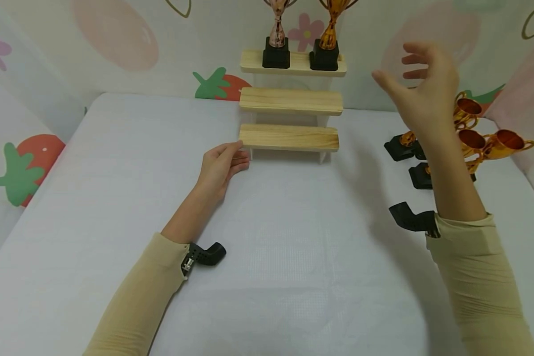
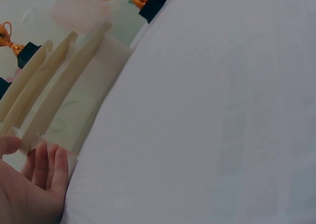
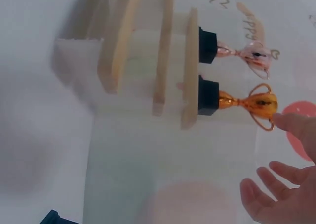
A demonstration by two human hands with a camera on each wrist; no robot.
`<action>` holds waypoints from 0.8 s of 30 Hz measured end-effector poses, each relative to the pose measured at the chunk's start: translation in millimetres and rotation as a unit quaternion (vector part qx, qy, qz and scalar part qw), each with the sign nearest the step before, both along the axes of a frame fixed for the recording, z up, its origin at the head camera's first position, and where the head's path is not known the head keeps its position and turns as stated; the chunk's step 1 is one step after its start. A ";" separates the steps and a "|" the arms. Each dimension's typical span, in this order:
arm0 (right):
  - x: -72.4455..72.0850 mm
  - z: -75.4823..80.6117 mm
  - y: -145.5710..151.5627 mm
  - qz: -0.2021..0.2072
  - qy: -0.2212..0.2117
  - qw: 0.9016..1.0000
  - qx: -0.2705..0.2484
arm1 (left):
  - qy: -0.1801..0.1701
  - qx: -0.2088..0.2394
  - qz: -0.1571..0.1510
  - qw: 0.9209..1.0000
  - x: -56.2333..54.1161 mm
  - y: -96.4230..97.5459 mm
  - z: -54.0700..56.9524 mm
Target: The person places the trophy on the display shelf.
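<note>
A three-tier wooden display stand (image 1: 289, 137) with pale boards stands at the back of the table. My left hand (image 1: 222, 165) holds the left end of its lowest board, thumb near the top edge and fingers at the side support in the left wrist view. On the top tier are a rose-gold trophy (image 1: 277, 52) and a gold trophy (image 1: 325, 54), both on black bases. My right hand (image 1: 429, 91) is raised in the air right of the stand, fingers spread and bent a little, holding nothing. The lower two boards bear nothing.
Several gold trophies (image 1: 507, 143) stand on the right of the white-covered table (image 1: 271, 257), partly hidden behind my right forearm. A patterned curtain (image 1: 169, 54) with strawberries and flowers hangs close behind the stand. Each sleeve carries a black wrist camera mount (image 1: 209, 253).
</note>
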State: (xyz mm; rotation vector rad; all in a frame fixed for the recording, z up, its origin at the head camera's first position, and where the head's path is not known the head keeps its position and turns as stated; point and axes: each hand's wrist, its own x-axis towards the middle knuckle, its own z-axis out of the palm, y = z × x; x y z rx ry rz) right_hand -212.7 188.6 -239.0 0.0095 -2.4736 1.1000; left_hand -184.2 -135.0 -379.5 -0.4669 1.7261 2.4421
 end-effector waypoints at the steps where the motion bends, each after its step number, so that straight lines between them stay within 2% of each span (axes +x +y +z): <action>1: 1.8 -1.4 0.8 -0.002 0.002 1.000 0.000 | 0.001 -0.001 0.000 1.000 0.3 0.2 0.4; 11: 23.7 -9.7 15.9 -0.025 0.008 1.000 -0.015 | 0.003 -0.011 -0.001 1.000 1.9 1.3 2.3; 18: 37.4 -12.3 30.4 -0.059 -0.012 0.998 -0.036 | 0.003 -0.010 0.000 1.000 1.0 1.4 0.6; 24: 48.9 -16.9 41.9 -0.090 -0.007 0.996 -0.013 | 0.006 -0.007 0.001 1.000 1.1 0.8 0.1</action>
